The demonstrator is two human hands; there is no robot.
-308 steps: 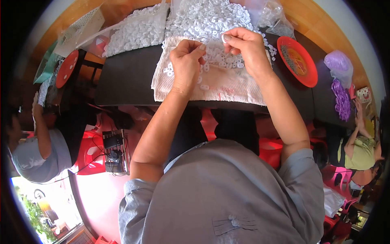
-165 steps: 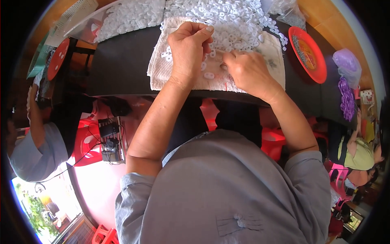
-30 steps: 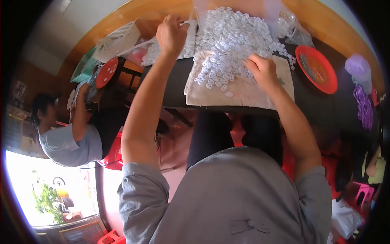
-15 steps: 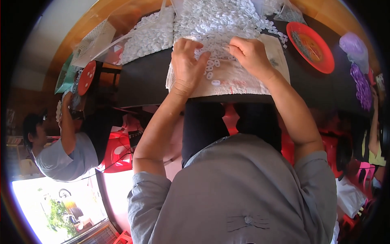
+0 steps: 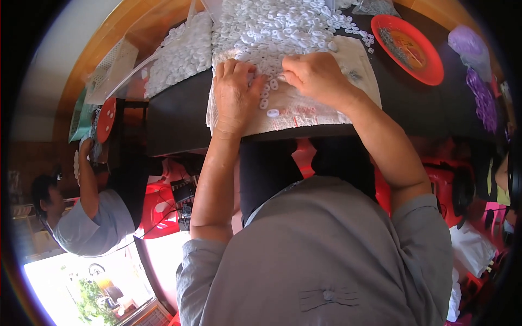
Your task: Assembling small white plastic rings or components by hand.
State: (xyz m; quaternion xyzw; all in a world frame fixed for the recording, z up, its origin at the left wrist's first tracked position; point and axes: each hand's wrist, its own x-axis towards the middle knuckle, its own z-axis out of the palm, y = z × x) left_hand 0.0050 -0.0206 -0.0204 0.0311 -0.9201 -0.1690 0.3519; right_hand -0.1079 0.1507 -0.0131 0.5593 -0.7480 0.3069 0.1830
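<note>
Small white oval plastic pieces with holes lie in a large heap (image 5: 277, 32) at the far middle of the table, spilling onto a cream cloth (image 5: 337, 103). My left hand (image 5: 235, 98) rests over the cloth's left part, fingers curled and thumb bent in, with pale pieces at its fingertips; its hold is partly hidden. Facing it, my right hand (image 5: 315, 79) is closed in a pinch at the heap's near edge; something small and pale shows at its fingertips. Several loose pieces (image 5: 264, 100) run down the cloth beside my left thumb, and one lone oval piece (image 5: 273, 113) lies nearer me.
A red plate (image 5: 410, 50) with small grey metal bits stands at the right, near purple bundled strips (image 5: 479, 100). A clear-walled container of white pieces (image 5: 182, 60) is at the left. A co-worker (image 5: 92, 217) sits at far left by another red plate (image 5: 106, 120).
The view has shifted, so the table appears farther left. My left thumb has drawn in toward its fingers, and my right hand has come closer to the left.
</note>
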